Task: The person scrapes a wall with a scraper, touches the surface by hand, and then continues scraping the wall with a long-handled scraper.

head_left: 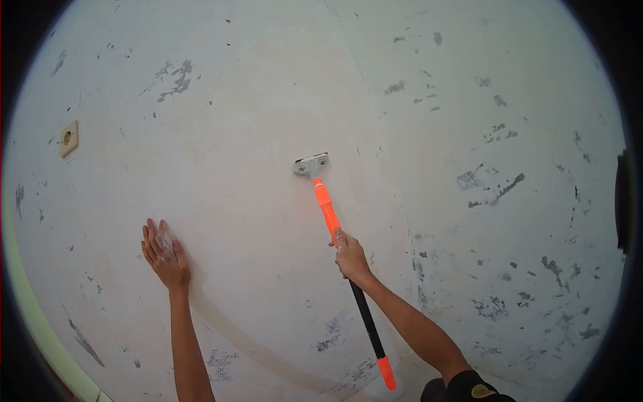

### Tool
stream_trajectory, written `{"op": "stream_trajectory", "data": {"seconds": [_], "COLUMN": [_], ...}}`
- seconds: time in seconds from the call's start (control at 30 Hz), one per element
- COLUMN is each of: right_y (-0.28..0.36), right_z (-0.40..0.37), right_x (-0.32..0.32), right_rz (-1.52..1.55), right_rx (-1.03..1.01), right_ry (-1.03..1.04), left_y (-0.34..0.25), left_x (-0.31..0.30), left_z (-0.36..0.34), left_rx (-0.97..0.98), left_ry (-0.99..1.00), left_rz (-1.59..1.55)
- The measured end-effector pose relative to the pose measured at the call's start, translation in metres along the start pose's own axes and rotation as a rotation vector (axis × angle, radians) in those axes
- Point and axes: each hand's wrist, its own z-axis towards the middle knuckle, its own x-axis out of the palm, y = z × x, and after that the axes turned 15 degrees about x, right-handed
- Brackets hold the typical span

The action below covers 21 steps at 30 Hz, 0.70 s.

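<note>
My right hand (351,256) is wrapped round the handle of a long scraper (326,208). Its shaft is orange toward the head, black below my hand, and orange again at the butt end. The grey metal head, with a wide blade edge at its top, lies against the pale wall (254,134). To the left, my left hand (165,254) is spread toward the wall with nothing in it, its fingers pointing up and whitish dust on them. Grey patches and scratches mark the wall's pale coating.
A beige wall socket (69,139) sits at the upper left. Dark grey bare spots (492,187) are scattered over the right side, where the wall meets another surface along a faint corner line. A dark object (623,201) stands at the far right edge.
</note>
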Motion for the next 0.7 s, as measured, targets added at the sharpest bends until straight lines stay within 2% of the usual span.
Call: {"op": "stream_trajectory", "data": {"seconds": [0.23,0.33,0.43,0.5,0.6,0.7], "right_y": [0.04,0.021,-0.024,-0.017,-0.01,-0.018], "right_z": [0.004,-0.006,-0.004,-0.003,0.002,0.007], "right_x": [-0.004,-0.005,0.005,0.006,0.006,0.008], "right_rz": [0.076,-0.012,-0.076,-0.072,-0.063,-0.079], "right_rx": [0.038,-0.004,-0.088,-0.144,-0.083,-0.123], "right_ry": [0.037,-0.031,-0.106,-0.133,-0.1,-0.122], "left_y": [0.0,0.001,0.002,0.003,0.0,0.0], "left_x": [0.003,0.0,0.003,0.003,0.002,0.0], "left_z": [-0.002,-0.001,-0.002,-0.002,-0.001,0.0], "left_rx": [0.006,0.005,0.002,0.003,-0.003,0.004], "left_ry": [-0.004,0.008,-0.002,0.009,-0.002,0.022], "left_rz": [0.013,0.016,0.018,0.014,-0.006,0.011]}}
